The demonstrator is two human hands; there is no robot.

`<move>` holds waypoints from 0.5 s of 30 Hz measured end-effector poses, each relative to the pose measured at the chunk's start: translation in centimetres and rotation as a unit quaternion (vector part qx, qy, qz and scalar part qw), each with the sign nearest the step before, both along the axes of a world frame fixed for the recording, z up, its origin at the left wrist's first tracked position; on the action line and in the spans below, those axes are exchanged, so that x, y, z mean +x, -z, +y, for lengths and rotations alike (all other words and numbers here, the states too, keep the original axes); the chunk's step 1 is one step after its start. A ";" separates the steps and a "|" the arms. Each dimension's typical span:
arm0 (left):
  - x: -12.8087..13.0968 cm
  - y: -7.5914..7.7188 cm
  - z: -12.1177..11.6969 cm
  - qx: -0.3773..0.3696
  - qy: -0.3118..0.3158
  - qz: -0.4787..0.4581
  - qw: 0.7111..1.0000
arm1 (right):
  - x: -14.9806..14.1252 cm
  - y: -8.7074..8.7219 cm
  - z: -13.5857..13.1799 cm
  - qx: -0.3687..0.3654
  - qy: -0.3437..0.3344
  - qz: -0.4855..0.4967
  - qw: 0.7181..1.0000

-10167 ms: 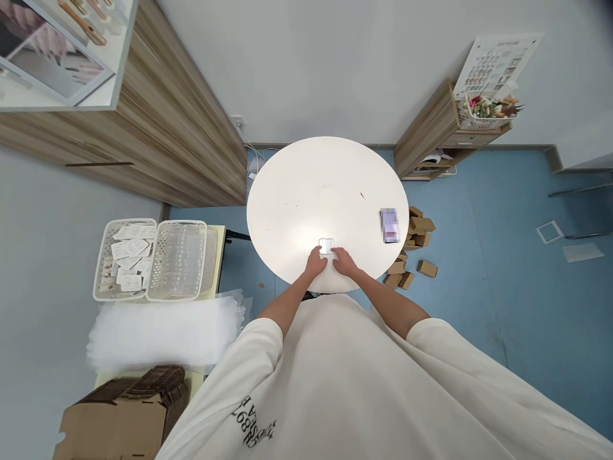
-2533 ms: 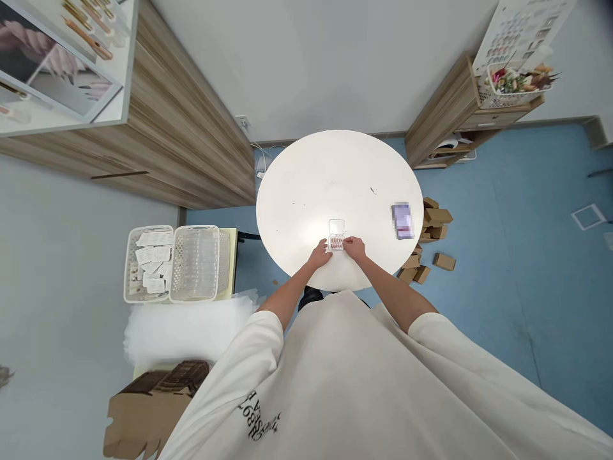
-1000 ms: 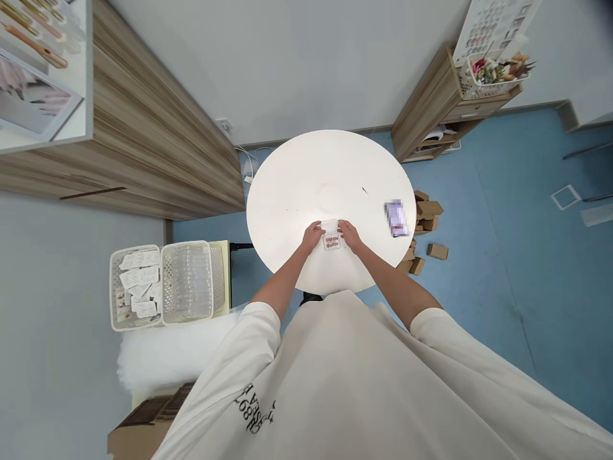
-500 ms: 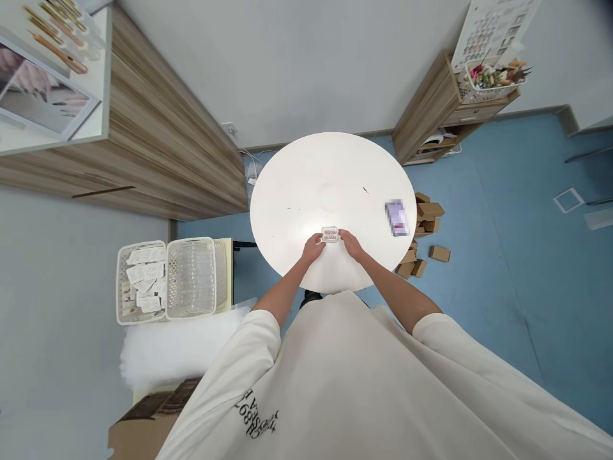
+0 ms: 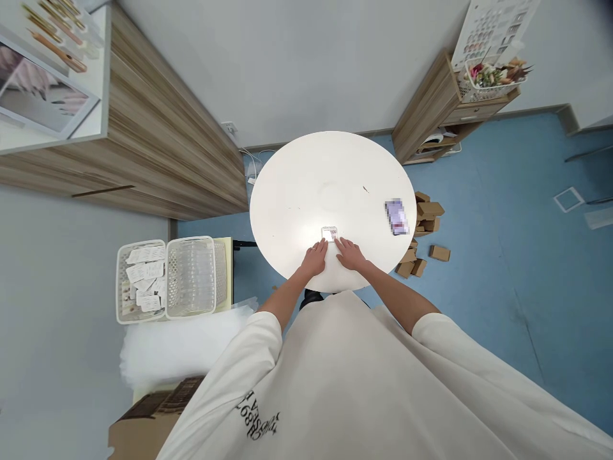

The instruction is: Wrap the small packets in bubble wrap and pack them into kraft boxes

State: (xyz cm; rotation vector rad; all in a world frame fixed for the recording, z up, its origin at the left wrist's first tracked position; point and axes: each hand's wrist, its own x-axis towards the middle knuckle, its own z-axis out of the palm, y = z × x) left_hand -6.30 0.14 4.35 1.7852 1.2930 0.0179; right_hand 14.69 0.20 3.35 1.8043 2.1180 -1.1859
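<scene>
A small clear plastic case (image 5: 329, 232) lies closed near the front of the round white table (image 5: 306, 172). Reddish press-on nails show through its right part, while glare whitens the left. My left hand (image 5: 315, 258) lies palm down at the case's front left, fingers stretched toward its near edge. At the front right, my right hand (image 5: 351, 254) is also palm down, its fingers spread and the fingertips at the case's near corner. Neither hand is wrapped around the case.
A purple, blurred packet (image 5: 397, 216) rests at the table's right. Small brown boxes (image 5: 430, 209) lie on the floor beyond. To the left stand a white basket of cards (image 5: 142, 281), a basket of clear cases (image 5: 191, 278), plastic bags (image 5: 182, 345) and folded cardboard (image 5: 143, 425).
The case stood open with nails showing and an upright or laid-back lid; now it is closed. Both hands have moved from its sides to its near edge, fingers stretched out.
</scene>
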 end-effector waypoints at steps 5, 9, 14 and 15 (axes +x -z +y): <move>-0.1 0.2 -0.3 -0.014 0.013 0.013 1.000 | -0.3 0.4 -0.4 -0.003 -0.015 -0.016 1.000; 0.2 0.2 -0.2 -0.017 0.001 -0.002 1.000 | -0.5 0.6 -0.5 -0.002 -0.021 -0.029 0.999; 0.5 0.4 -0.4 -0.022 -0.004 0.002 1.000 | -0.5 0.6 -0.2 -0.007 -0.032 -0.042 0.999; 0.5 0.5 -0.4 -0.024 -0.009 -0.002 1.000 | -0.5 0.5 -0.1 -0.009 -0.034 -0.043 0.998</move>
